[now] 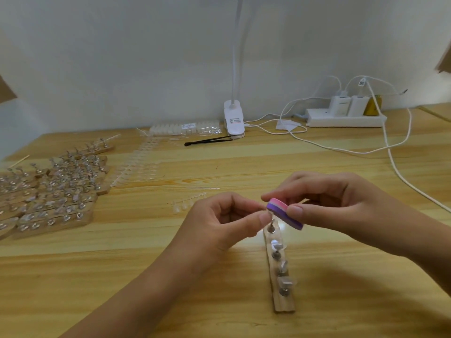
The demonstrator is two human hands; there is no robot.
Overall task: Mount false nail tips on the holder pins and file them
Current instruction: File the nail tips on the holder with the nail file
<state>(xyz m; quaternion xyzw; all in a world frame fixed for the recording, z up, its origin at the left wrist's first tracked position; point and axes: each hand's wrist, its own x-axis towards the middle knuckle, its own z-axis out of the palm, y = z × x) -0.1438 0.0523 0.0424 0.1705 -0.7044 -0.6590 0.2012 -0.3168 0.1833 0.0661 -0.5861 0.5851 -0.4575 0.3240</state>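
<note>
Filing a clear tip on the far pin of the holder

The left hand pinches thumb and forefinger at the top of the farthest pin, where the nail tip being worked sits; the tip itself is mostly hidden between the fingers and the file. The right hand grips a small pink-and-purple file block between thumb and fingers, its edge laid against that spot.

The wooden holder strip lies on the counter running away from the person, with three more mounted tips along it.

The tips look thin, clear, very light and a little springy, so they probably slide or pop off a pin under side pressure. Steadying at the pin head with a light pinch, as the left hand does, seems the right hold; squeezing the free edge could crack it. The strip is light too and may skate on the smooth wood if pushed lengthwise. The file block looks like soft foam, easy to grip by its flat faces.

Well to the left lies a crowd of filled holders, with long strips of unmounted tips beside them and a short one just beyond the left hand. Farther back are a bag of tips, a clip lamp, a thin black tool and a power strip whose white cable trails right. Nothing crowds the hands.
</note>
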